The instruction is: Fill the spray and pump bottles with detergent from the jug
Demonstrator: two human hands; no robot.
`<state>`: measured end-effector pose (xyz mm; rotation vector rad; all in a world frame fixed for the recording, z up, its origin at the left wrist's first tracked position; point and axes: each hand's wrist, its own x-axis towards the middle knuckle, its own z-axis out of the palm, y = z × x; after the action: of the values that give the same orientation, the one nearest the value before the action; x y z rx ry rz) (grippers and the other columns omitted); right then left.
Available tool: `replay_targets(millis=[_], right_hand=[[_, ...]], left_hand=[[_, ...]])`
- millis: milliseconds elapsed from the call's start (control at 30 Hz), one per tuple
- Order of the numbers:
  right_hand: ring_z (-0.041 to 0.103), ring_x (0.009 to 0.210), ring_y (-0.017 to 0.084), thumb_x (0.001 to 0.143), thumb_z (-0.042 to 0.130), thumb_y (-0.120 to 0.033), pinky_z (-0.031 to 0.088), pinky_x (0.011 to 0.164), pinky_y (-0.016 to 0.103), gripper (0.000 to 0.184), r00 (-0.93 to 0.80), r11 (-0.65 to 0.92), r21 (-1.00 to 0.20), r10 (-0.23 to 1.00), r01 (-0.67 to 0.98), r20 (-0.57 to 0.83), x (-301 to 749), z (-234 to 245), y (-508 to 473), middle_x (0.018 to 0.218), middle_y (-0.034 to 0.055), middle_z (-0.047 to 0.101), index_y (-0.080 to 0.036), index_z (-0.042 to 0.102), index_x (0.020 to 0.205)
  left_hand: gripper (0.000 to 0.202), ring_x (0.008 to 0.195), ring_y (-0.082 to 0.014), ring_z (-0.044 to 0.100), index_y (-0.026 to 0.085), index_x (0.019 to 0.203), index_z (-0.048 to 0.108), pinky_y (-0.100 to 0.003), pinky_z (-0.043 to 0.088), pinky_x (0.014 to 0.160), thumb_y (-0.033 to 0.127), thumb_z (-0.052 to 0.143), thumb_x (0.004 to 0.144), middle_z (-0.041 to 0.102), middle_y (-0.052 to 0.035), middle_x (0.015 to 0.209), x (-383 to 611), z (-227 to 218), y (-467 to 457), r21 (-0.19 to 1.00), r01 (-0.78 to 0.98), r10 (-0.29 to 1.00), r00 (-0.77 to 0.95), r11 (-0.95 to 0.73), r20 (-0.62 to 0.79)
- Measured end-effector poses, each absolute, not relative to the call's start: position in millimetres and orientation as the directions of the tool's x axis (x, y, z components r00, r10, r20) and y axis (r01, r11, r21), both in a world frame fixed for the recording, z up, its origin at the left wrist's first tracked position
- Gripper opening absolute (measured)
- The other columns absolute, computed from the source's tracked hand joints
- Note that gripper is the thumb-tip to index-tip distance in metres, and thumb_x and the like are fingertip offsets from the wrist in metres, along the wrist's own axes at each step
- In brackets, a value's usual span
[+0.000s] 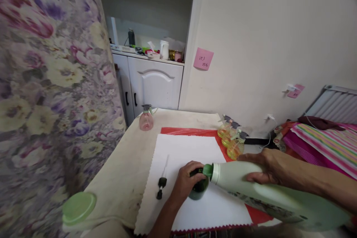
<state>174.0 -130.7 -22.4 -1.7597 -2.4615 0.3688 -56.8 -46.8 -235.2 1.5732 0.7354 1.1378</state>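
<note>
My left hand (190, 178) is closed round the upper part of a dark green bottle (198, 190), which stands on a white sheet (192, 148). In my right hand (263, 169) is a large pale green jug-like bottle (237, 178), tipped nearly on its side. Its green spout (208, 170) meets the mouth of the dark bottle; whether liquid flows I cannot tell. A black pump head (161, 184) with a clear tube lies on the sheet, left of my left hand. At the table's left edge is a round light green cap (79, 207).
Several spray bottles with yellow liquid (235, 148) stand just beyond my right hand. A pink spray bottle (146, 119) is at the back left of the table (122, 167). A floral curtain (55, 81) hangs on the left; a bed with striped cloth (326, 137) is on the right.
</note>
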Motion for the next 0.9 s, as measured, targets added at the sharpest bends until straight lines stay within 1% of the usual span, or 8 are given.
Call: replay_targets(millis=[67, 100, 267, 400, 533, 667, 900], right_hand=[[0.066, 0.058, 0.018, 0.087, 0.054, -0.051, 0.042, 0.05, 0.02, 0.037, -0.374, 0.331, -0.233, 0.911, 0.915, -0.175, 176.1, -23.5, -130.1, 0.07, 0.0051, 0.072, -0.022, 0.069, 0.106], [0.066, 0.059, 0.018, 0.089, 0.051, -0.05, 0.043, 0.05, 0.021, 0.038, -0.384, 0.338, -0.226, 0.9, 0.914, -0.208, 177.2, -24.1, -129.6, 0.073, 0.0055, 0.072, -0.022, 0.067, 0.109], [0.067, 0.062, 0.019, 0.088, 0.051, -0.054, 0.045, 0.052, 0.023, 0.042, -0.385, 0.34, -0.205, 0.888, 0.918, -0.252, 181.2, -26.1, -126.0, 0.076, 0.0066, 0.073, -0.021, 0.065, 0.11], [0.068, 0.066, 0.02, 0.088, 0.05, -0.055, 0.047, 0.056, 0.024, 0.044, -0.385, 0.342, -0.198, 0.886, 0.919, -0.257, 181.5, -24.7, -124.8, 0.078, 0.0075, 0.073, -0.021, 0.065, 0.111], [0.069, 0.068, 0.021, 0.087, 0.052, -0.056, 0.048, 0.057, 0.024, 0.045, -0.379, 0.331, -0.21, 0.89, 0.92, -0.254, 181.8, -24.0, -124.5, 0.078, 0.0072, 0.074, -0.021, 0.066, 0.112], [0.069, 0.07, 0.021, 0.087, 0.05, -0.058, 0.049, 0.06, 0.025, 0.046, -0.378, 0.331, -0.208, 0.887, 0.921, -0.265, 181.0, -23.7, -124.5, 0.08, 0.0068, 0.074, -0.022, 0.065, 0.113], [0.069, 0.069, 0.022, 0.088, 0.052, -0.053, 0.048, 0.06, 0.025, 0.04, -0.37, 0.326, -0.193, 0.889, 0.925, -0.269, 180.2, -23.1, -125.4, 0.079, 0.0071, 0.073, -0.022, 0.065, 0.11]], left_hand=[[0.02, 0.094, -0.0227, 0.065, 0.022, 0.089, 0.075, -0.031, 0.047, 0.087, 0.017, 0.072, 0.07, 0.071, -0.0044, 0.095, -56.7, -235.1, -47.0, 0.952, -0.079, 0.88, 0.366, -0.295, 0.303], [0.02, 0.094, -0.0228, 0.065, 0.022, 0.089, 0.075, -0.031, 0.047, 0.087, 0.017, 0.072, 0.07, 0.071, -0.0045, 0.096, -56.6, -235.0, -47.0, 0.953, -0.078, 0.881, 0.364, -0.293, 0.301], [0.021, 0.094, -0.0227, 0.064, 0.021, 0.089, 0.075, -0.031, 0.048, 0.086, 0.015, 0.071, 0.069, 0.07, -0.005, 0.096, -56.0, -234.6, -46.8, 0.955, -0.077, 0.884, 0.362, -0.288, 0.296], [0.021, 0.094, -0.0222, 0.064, 0.021, 0.089, 0.074, -0.03, 0.047, 0.087, 0.015, 0.071, 0.069, 0.07, -0.0046, 0.095, -56.3, -235.4, -46.3, 0.954, -0.076, 0.882, 0.365, -0.289, 0.296], [0.02, 0.094, -0.022, 0.064, 0.022, 0.089, 0.074, -0.03, 0.047, 0.087, 0.016, 0.071, 0.07, 0.07, -0.0042, 0.096, -56.6, -237.3, -46.3, 0.952, -0.08, 0.876, 0.376, -0.295, 0.303], [0.021, 0.095, -0.0222, 0.064, 0.021, 0.09, 0.074, -0.03, 0.047, 0.088, 0.016, 0.071, 0.07, 0.07, -0.0045, 0.096, -56.5, -238.5, -45.8, 0.952, -0.08, 0.877, 0.373, -0.295, 0.303], [0.02, 0.094, -0.0223, 0.064, 0.022, 0.09, 0.074, -0.03, 0.047, 0.086, 0.017, 0.072, 0.07, 0.07, -0.0045, 0.096, -56.0, -239.2, -44.0, 0.952, -0.082, 0.877, 0.371, -0.295, 0.304]])
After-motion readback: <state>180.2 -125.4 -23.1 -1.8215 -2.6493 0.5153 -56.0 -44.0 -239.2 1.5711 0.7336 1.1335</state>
